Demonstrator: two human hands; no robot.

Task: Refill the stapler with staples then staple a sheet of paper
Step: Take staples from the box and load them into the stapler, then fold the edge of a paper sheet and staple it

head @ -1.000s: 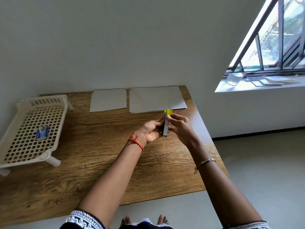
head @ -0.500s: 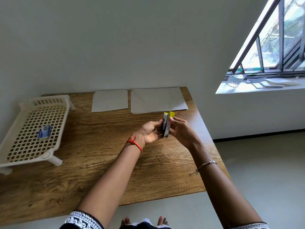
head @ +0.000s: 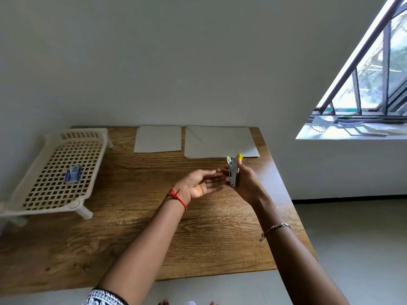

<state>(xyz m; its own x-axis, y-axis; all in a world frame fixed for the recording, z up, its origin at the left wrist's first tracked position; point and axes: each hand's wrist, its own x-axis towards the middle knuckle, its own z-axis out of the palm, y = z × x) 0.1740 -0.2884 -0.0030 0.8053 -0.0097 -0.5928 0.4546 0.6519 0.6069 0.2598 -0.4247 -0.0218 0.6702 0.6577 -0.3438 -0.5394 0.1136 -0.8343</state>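
Observation:
My right hand [head: 247, 183] grips a small stapler [head: 234, 171], silver metal with a yellow top, held upright above the wooden table [head: 136, 225]. My left hand [head: 201, 183] is beside it, palm up with the fingers stretched toward the stapler and holding nothing. A small blue staple box [head: 73, 174] lies in the white plastic basket [head: 33, 194] at the left. Two white sheets of paper lie at the table's far edge, a smaller one [head: 158, 139] and a larger one [head: 220, 140].
The table's right edge runs just past my right hand, with grey floor beyond. A wall stands directly behind the table. A window sill [head: 352, 130] with papers on it is at the far right.
My left hand has let go of the stapler and opened flat. The stapler now rests in my right hand alone, shifted slightly to the right.

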